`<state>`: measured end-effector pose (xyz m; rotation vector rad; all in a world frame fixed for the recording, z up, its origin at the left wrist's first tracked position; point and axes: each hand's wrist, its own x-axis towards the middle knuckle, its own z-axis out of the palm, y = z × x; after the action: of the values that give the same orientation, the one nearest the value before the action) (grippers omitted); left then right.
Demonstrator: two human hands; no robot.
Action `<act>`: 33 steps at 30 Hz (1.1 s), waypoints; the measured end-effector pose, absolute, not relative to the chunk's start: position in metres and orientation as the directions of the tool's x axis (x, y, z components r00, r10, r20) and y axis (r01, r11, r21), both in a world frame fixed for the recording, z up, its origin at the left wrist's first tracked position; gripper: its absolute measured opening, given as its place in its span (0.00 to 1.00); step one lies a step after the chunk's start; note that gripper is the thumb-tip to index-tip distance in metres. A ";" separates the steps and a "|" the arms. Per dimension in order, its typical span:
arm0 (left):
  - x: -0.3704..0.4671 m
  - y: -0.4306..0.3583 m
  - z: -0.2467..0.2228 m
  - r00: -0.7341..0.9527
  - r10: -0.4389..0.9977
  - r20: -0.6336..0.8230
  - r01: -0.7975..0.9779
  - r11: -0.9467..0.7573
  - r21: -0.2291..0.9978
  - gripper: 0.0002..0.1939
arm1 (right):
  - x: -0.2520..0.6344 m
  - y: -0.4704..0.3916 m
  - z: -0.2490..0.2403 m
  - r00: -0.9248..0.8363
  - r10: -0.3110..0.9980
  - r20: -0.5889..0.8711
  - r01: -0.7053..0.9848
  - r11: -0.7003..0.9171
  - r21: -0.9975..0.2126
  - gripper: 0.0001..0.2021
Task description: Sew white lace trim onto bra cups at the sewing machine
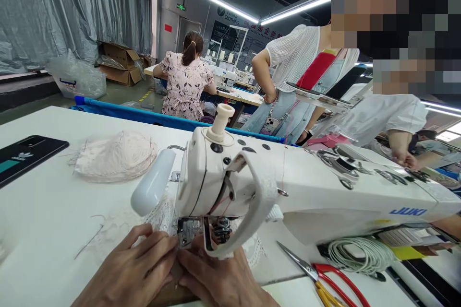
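Observation:
A white sewing machine (306, 182) reaches across the table from the right. My left hand (140, 264) is at the left of its needle area, fingers bent and pressed down on white lace fabric (162, 213). Close beside it, my right hand (219, 273) lies just below the presser area, partly behind the machine's white guard. Its fingers are bent together at the fabric's near edge, and what they pinch is hidden. More lace shows to the right of my right hand. Pink thread runs down the machine head.
A pale fabric pile (115, 156) and a black phone (30, 153) lie on the white table (46, 230) at left. Red-handled scissors (317, 273) and a coiled cable (360, 254) are at right. One person (187, 76) sits ahead; others stand beyond the machine.

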<state>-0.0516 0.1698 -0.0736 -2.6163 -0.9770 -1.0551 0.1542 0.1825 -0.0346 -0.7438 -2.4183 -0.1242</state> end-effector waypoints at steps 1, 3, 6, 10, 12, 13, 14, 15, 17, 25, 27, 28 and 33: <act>-0.052 0.170 -0.075 0.537 0.517 0.666 0.627 -0.773 0.095 0.15 | 0.154 0.183 -0.036 -0.665 0.478 0.574 0.536 0.840 -0.078 0.12; -0.051 0.171 -0.076 0.534 0.522 0.665 0.630 -0.770 0.100 0.14 | 0.155 0.183 -0.039 -0.672 0.481 0.563 0.541 0.838 -0.071 0.11; -0.050 0.171 -0.076 0.528 0.529 0.664 0.632 -0.767 0.109 0.12 | 0.157 0.182 -0.042 -0.691 0.503 0.518 0.556 0.829 -0.064 0.11; -0.050 0.169 -0.073 0.526 0.539 0.658 0.635 -0.763 0.118 0.13 | 0.158 0.181 -0.042 -0.703 0.515 0.491 0.570 0.820 -0.044 0.11; -0.050 0.169 -0.074 0.530 0.543 0.651 0.642 -0.759 0.111 0.13 | 0.158 0.180 -0.043 -0.700 0.515 0.494 0.574 0.818 -0.039 0.11; -0.050 0.169 -0.075 0.535 0.541 0.649 0.641 -0.760 0.107 0.13 | 0.158 0.180 -0.043 -0.698 0.515 0.497 0.577 0.816 -0.036 0.11; -0.051 0.169 -0.076 0.537 0.538 0.650 0.639 -0.762 0.104 0.13 | 0.158 0.180 -0.044 -0.696 0.515 0.500 0.580 0.814 -0.032 0.11; -0.051 0.170 -0.077 0.537 0.531 0.655 0.635 -0.766 0.100 0.13 | 0.158 0.180 -0.044 -0.695 0.515 0.501 0.583 0.812 -0.026 0.11; -0.052 0.171 -0.078 0.539 0.522 0.661 0.627 -0.772 0.099 0.14 | 0.158 0.180 -0.045 -0.689 0.518 0.506 0.591 0.806 -0.020 0.12; -0.054 0.181 -0.079 0.511 0.532 0.676 0.669 -0.739 0.076 0.10 | 0.157 0.183 -0.042 -0.671 0.537 0.512 0.593 0.803 -0.065 0.12; -0.054 0.185 -0.080 0.496 0.496 0.713 0.672 -0.739 0.046 0.11 | 0.157 0.183 -0.041 -0.667 0.539 0.514 0.596 0.800 -0.066 0.12; -0.055 0.186 -0.080 0.495 0.481 0.724 0.673 -0.739 0.031 0.12 | 0.157 0.184 -0.041 -0.662 0.537 0.522 0.598 0.799 -0.063 0.11; -0.055 0.187 -0.073 0.514 0.469 0.718 0.677 -0.736 -0.004 0.13 | 0.159 0.184 -0.036 -0.631 0.538 0.559 0.634 0.773 -0.027 0.09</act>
<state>-0.0549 0.1871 -0.0726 -2.4749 -0.9621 -1.0456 0.1590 0.1843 -0.0364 -0.8737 -2.4109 -0.2310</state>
